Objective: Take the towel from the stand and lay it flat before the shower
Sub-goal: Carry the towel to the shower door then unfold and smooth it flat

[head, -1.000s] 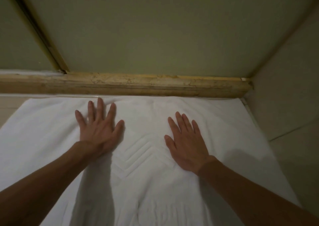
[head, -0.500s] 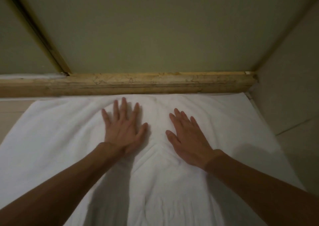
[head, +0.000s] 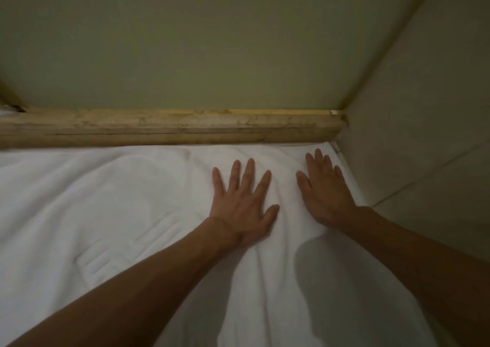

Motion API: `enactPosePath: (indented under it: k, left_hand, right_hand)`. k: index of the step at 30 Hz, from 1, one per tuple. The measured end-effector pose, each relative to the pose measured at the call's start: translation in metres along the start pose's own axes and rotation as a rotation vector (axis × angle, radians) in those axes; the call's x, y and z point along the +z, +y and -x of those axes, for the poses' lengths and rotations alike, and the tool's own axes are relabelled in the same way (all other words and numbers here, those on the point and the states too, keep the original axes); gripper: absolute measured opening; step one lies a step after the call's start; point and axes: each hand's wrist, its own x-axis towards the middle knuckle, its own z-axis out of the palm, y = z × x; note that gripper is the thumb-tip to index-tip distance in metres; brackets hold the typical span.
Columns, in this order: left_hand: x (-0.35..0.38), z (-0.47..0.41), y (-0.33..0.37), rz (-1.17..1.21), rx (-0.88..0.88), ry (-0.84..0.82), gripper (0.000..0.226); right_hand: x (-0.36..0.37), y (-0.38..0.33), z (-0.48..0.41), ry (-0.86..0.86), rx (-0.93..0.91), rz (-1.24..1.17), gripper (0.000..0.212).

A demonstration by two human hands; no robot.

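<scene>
Smoothing stage: towel [head: 111, 208] spread on the floor, far edge against the shower threshold [head: 169, 126]; left hand [head: 242, 206] and right hand [head: 324, 190] both flat, fingers straight, gripping nothing, pressing its right end near the wall [head: 424, 108], probably to flatten wrinkles there.

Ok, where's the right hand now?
Head view, right side: the right hand lies flat on the towel by the wall, just short of the shower kerb.

Both hands [head: 242, 208] [head: 324, 190] flat on white towel [head: 106, 200] beside threshold [head: 169, 126]
</scene>
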Motion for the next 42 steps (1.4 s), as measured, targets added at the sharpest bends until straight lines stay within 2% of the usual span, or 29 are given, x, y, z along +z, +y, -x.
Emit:
enactPosePath:
  k: [9,24,30,32,35,39,42]
  left_hand:
    - [0.006,0.001,-0.005,-0.006,0.007,0.062,0.077]
    - [0.003,0.000,-0.010,-0.024,0.031,0.041,0.075]
    - [-0.003,0.012,-0.022,0.029,0.050,0.029,0.075]
    - [-0.003,0.019,-0.033,0.033,-0.003,0.048,0.076]
    - [-0.007,0.025,-0.053,0.009,-0.072,0.045,0.077]
    - [-0.010,0.028,-0.076,0.020,-0.161,0.062,0.076]
    - [-0.008,0.036,-0.091,0.017,-0.174,0.058,0.069]
  right_hand:
    - [0.004,0.009,-0.032,-0.064,-0.014,0.058,0.062]
    - [0.022,0.024,-0.042,0.030,0.089,0.104,0.076]
    - [0.014,0.013,-0.042,-0.005,0.120,0.161,0.075]
    - [0.013,-0.001,-0.035,0.046,0.054,0.169,0.074]
    - [0.015,-0.041,-0.020,0.106,-0.154,0.128,0.072]
    - [0.027,-0.103,-0.002,0.068,-0.384,0.067,0.063]
    - [0.042,-0.138,0.003,0.045,-0.472,0.048,0.056]
